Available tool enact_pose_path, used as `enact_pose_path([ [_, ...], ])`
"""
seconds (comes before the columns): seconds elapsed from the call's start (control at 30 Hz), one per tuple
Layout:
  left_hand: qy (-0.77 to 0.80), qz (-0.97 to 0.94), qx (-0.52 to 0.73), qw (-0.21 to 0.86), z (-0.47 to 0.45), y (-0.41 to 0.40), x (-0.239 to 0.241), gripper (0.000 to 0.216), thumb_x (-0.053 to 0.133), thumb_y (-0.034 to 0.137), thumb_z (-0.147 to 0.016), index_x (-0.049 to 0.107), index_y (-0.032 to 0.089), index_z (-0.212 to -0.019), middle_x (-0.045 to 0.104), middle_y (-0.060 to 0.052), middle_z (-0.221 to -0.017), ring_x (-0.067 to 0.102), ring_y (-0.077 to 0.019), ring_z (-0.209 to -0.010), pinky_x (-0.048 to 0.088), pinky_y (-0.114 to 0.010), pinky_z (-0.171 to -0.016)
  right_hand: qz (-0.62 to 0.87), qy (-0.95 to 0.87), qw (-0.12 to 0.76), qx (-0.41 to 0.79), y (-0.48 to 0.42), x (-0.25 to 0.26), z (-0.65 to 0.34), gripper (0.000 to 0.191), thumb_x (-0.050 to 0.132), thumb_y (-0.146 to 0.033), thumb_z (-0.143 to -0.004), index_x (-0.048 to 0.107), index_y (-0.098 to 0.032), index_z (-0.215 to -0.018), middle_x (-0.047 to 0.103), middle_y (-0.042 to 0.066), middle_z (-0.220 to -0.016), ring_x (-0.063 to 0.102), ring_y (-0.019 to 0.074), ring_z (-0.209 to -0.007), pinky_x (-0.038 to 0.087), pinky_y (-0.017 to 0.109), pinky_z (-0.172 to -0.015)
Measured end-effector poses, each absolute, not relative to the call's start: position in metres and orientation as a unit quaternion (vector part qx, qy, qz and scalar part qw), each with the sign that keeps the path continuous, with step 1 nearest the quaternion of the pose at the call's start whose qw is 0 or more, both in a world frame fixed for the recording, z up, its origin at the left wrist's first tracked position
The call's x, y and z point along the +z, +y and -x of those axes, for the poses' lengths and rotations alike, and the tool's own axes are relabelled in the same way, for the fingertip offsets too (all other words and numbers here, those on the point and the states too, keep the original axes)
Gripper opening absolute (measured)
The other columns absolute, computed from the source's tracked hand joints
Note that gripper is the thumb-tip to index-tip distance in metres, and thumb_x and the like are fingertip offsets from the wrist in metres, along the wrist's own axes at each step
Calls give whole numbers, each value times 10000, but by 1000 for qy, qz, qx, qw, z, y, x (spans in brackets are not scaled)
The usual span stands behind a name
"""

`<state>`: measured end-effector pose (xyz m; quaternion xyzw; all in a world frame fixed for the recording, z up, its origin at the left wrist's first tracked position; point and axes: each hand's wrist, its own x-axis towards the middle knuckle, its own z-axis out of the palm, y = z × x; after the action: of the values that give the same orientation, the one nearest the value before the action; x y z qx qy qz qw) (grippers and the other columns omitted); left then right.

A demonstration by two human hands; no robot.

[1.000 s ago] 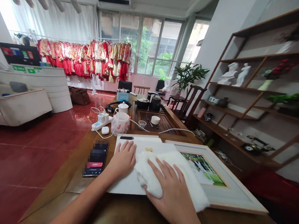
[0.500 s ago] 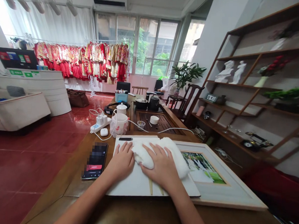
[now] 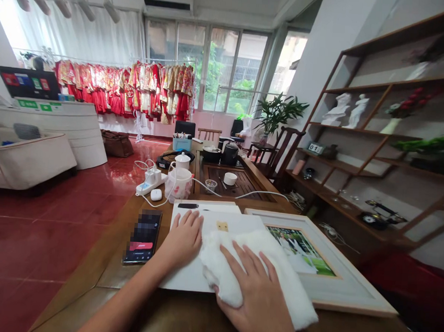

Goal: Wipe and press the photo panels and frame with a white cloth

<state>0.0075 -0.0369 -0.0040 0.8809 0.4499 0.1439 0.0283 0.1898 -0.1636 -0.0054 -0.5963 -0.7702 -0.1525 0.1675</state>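
A flat white board [image 3: 185, 275] lies before me on the table, with a small tan patch [image 3: 222, 226] on its upper part. My left hand [image 3: 183, 238] rests flat on the board's left side, fingers stretched out. My right hand [image 3: 250, 283] lies over a folded, fluffy white towel [image 3: 286, 277], its thumb at the towel's near left edge. That towel covers the board's lower right and overhangs its near edge. To the right, partly overlapped by board and towel, is a framed photo [image 3: 303, 251] with a pale wide border. A dark, flat object [image 3: 188, 205] sits at the board's far left.
Left of the board lies a phone [image 3: 142, 237]. Behind are a white power strip [image 3: 151, 182], a small white case [image 3: 156, 195], a lidded white cup [image 3: 182, 160], a pinkish container [image 3: 179, 184] and a tea tray [image 3: 226, 181]. A white cable [image 3: 250, 193] crosses the table.
My right hand has dragged the towel toward me and rightward, uncovering the tan patch. My left hand has stayed at about the same spot on the board.
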Motion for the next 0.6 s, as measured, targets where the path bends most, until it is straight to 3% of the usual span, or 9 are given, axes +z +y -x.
enact_pose_path([
  [0.4, 471, -868, 154, 32, -9, -35, -10, 457, 270, 256, -947, 456, 139, -1348, 364, -114, -1487, 260, -278, -1395, 184, -533, -1131, 621, -754, 181, -116, -95, 10, -188, 617, 545, -500, -779, 469, -320, -1364, 498, 79, -1387, 443, 324, -1238, 235, 541, -1045],
  [0.6, 475, -866, 150, 39, -10, -36, -5, 450, 311, 246, -936, 437, 157, -1359, 356, -112, -1490, 265, -261, -1394, 196, -510, -1133, 615, -757, 183, -125, -113, 6, -187, 649, 559, -477, -778, 442, -297, -1391, 472, 93, -1408, 414, 332, -1267, 213, 542, -1061],
])
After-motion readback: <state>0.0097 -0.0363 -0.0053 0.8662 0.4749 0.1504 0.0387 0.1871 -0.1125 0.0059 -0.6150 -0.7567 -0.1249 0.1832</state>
